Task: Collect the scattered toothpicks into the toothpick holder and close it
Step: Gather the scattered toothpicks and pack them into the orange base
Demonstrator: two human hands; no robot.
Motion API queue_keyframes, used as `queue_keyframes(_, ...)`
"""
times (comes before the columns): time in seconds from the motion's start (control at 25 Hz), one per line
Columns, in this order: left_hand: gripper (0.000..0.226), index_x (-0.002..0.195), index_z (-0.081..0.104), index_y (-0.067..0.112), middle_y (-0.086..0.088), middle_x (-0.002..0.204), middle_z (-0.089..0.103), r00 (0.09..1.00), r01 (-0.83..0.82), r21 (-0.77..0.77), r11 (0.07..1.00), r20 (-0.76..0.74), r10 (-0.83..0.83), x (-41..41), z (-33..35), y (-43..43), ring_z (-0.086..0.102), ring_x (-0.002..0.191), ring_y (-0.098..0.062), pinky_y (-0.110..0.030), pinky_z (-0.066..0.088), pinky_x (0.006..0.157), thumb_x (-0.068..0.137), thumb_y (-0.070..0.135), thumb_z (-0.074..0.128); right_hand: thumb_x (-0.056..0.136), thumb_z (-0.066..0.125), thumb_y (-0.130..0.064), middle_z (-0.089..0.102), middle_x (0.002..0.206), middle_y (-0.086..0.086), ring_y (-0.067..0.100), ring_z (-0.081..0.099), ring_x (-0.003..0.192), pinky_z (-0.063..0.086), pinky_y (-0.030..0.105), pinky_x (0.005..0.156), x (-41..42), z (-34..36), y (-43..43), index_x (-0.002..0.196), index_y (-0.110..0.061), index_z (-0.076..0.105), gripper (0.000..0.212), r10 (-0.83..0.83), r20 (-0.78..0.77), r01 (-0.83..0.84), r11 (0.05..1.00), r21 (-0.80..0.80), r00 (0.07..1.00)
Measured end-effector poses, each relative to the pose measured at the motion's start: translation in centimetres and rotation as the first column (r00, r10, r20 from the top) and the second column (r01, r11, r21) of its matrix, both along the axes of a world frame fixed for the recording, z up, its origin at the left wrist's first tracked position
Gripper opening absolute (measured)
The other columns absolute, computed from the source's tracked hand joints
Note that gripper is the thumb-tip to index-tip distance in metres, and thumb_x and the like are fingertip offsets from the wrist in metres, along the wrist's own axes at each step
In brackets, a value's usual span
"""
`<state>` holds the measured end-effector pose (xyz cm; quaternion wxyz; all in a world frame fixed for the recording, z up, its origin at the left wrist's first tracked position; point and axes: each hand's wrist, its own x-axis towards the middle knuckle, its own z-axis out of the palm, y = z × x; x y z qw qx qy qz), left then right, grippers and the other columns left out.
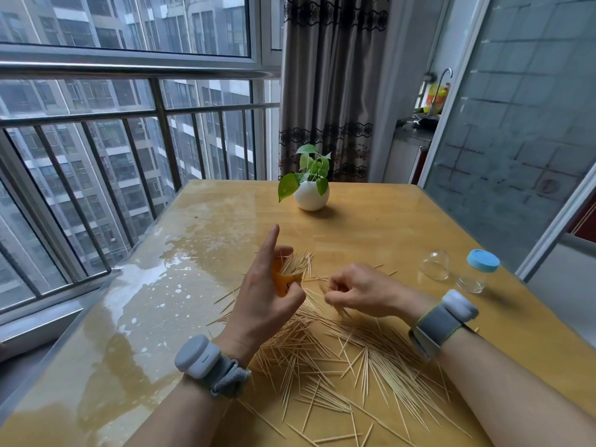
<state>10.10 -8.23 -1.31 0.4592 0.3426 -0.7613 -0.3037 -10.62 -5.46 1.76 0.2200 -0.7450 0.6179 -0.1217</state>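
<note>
My left hand (264,295) grips an orange toothpick holder (283,280) above the table, index finger pointing up. A bunch of toothpicks (295,264) fans out of the holder's open top. My right hand (358,293), just to the right of the holder, has its fingers curled and pinches a few toothpicks (342,312) that stick out below it. Many scattered toothpicks (354,359) lie on the wooden table (403,227) under and in front of both hands. A clear plastic cap (434,265) lies on its side at the right.
A small clear jar with a blue lid (479,272) stands beside the clear cap at the right. A white pot with a green plant (311,191) stands at the table's far middle. A window railing runs along the left, and a glass door is on the right.
</note>
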Motion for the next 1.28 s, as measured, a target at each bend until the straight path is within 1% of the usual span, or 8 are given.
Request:
queue_keyframes(0.12, 0.091, 0.156, 0.012, 0.034, 0.007, 0.127, 0.048, 0.999, 0.03, -0.002, 1.0, 0.022, -0.03, -0.2, -0.1, 0.2, 0.056, 0.104, -0.007, -0.032, 0.057, 0.082, 0.081, 0.026, 0.063, 0.091, 0.065, -0.019, 0.057, 0.059, -0.008, 0.003, 0.045, 0.05, 0.036, 0.019, 0.047, -1.8, 0.2, 1.1, 0.078, -0.008, 0.067, 0.017, -0.106, 0.357, 0.12, 0.993, -0.018, 0.928)
queue_keyframes(0.24, 0.098, 0.156, 0.007, 0.037, 0.009, 0.129, 0.043, 0.992, 0.107, 0.007, 0.994, 0.07, -0.107, -0.8, -0.4, 0.7, 0.053, 0.111, -0.005, -0.032, 0.057, 0.088, 0.082, 0.027, 0.069, 0.095, 0.061, -0.015, 0.046, 0.056, -0.006, 0.01, 0.036, 0.049, 0.029, 0.022, 0.044, -2.6, 0.2, 1.9, 0.078, -0.009, 0.062, 0.018, -0.174, 0.721, 0.243, 0.97, 0.008, 0.67)
queue_keyframes(0.44, 0.116, 0.154, -0.009, 0.042, 0.007, 0.135, 0.045, 0.967, 0.17, 0.033, 0.985, 0.184, -0.173, -2.2, -1.1, 1.4, 0.048, 0.124, -0.005, -0.034, 0.048, 0.106, 0.081, 0.026, 0.078, 0.096, 0.058, -0.015, 0.039, 0.058, -0.001, 0.012, 0.03, 0.049, 0.026, 0.023, 0.043, -0.3, 1.5, 2.4, 0.081, -0.014, 0.058, 0.016, -0.094, 0.947, 0.393, 0.919, -0.036, 0.307)
queue_keyframes(0.52, 0.117, 0.154, -0.01, 0.042, 0.008, 0.133, 0.047, 0.967, 0.168, 0.035, 0.985, 0.187, -0.171, -2.5, -1.3, 1.4, 0.05, 0.122, -0.004, -0.034, 0.046, 0.107, 0.08, 0.027, 0.079, 0.097, 0.058, -0.016, 0.046, 0.057, -0.005, 0.01, 0.037, 0.049, 0.033, 0.023, 0.045, 1.4, 1.4, 2.7, 0.083, -0.013, 0.059, 0.014, -0.048, 0.937, 0.438, 0.892, -0.117, 0.347)
queue_keyframes(0.64, 0.117, 0.154, -0.01, 0.044, 0.005, 0.13, 0.052, 0.972, 0.151, 0.017, 0.988, 0.178, -0.152, -2.5, -1.4, 1.4, 0.058, 0.106, -0.006, -0.033, 0.051, 0.097, 0.078, 0.032, 0.078, 0.096, 0.06, -0.018, 0.059, 0.064, -0.009, 0.004, 0.053, 0.059, 0.044, 0.021, 0.055, 3.4, 0.0, 3.1, 0.084, -0.016, 0.062, 0.013, 0.001, 0.813, 0.465, 0.82, -0.334, 0.582)
queue_keyframes(0.92, 0.115, 0.153, -0.009, 0.047, 0.004, 0.118, 0.054, 0.988, 0.116, 0.007, 0.993, 0.105, -0.116, -2.1, -1.7, 1.1, 0.061, 0.094, -0.012, -0.035, 0.055, 0.086, 0.081, 0.028, 0.078, 0.091, 0.063, -0.037, 0.062, 0.079, -0.01, 0.011, 0.058, 0.081, 0.05, 0.032, 0.067, 2.8, -2.0, 2.9, 0.086, -0.022, 0.067, 0.017, 0.027, 0.437, 0.254, 0.78, -0.571, 0.899)
queue_keyframes(1.12, 0.113, 0.153, -0.008, 0.047, 0.008, 0.122, 0.052, 0.984, 0.124, 0.027, 0.992, 0.124, -0.126, -2.0, -1.5, 1.3, 0.061, 0.096, -0.012, -0.036, 0.054, 0.09, 0.081, 0.028, 0.077, 0.092, 0.055, -0.05, 0.062, 0.103, -0.014, 0.003, 0.059, 0.098, 0.048, 0.017, 0.079, 1.7, -1.5, 2.8, 0.111, -0.023, 0.066, 0.035, -0.006, 0.515, 0.314, 0.799, -0.513, 0.857)
queue_keyframes(1.28, 0.109, 0.156, 0.0, 0.041, 0.01, 0.122, 0.052, 0.975, 0.173, 0.032, 0.984, 0.132, -0.176, -2.2, -1.2, 1.6, 0.061, 0.093, -0.01, -0.027, 0.052, 0.088, 0.079, 0.025, 0.075, 0.093, 0.047, -0.06, 0.065, 0.116, -0.009, 0.006, 0.06, 0.109, 0.049, 0.024, 0.089, 1.7, -1.5, 2.4, 0.127, -0.023, 0.06, 0.052, -0.137, 0.663, 0.346, 0.918, -0.194, 0.736)
